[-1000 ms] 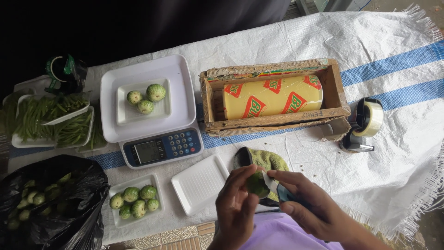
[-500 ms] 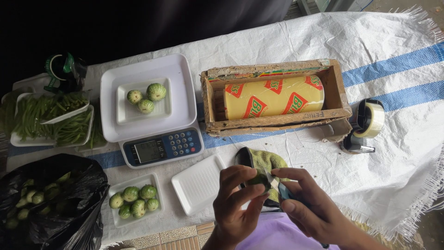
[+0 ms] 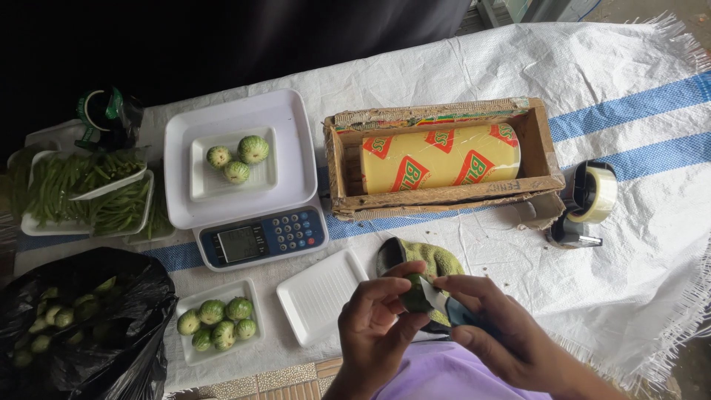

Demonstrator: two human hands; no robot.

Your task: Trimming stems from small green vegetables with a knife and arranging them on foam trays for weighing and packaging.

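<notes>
Holding: the left hand (image 3: 378, 326) pinches a small green eggplant (image 3: 415, 294) between thumb and fingers.
Right hand (image 3: 496, 330): closed on a small knife (image 3: 437, 300) (blade against the eggplant).
Eggplant's place: at 6 o'clock of the table, above a green cloth (image 3: 437, 259).
Empty tray (image 3: 322, 296): at 9 o'clock of the hands.
Scale (image 3: 244, 178): at 10 o'clock, bearing a tray with three eggplants.
Wrap roll (image 3: 441, 157): at 12 o'clock, in its wooden box (image 3: 444, 196).

Soft even daylight, no hard shadows. White cloth (image 3: 474, 74) bright; strip beyond cloth's far edge near black. Mild glare on film roll (image 3: 441, 157). Focus sharp, slight blur on hands.
</notes>
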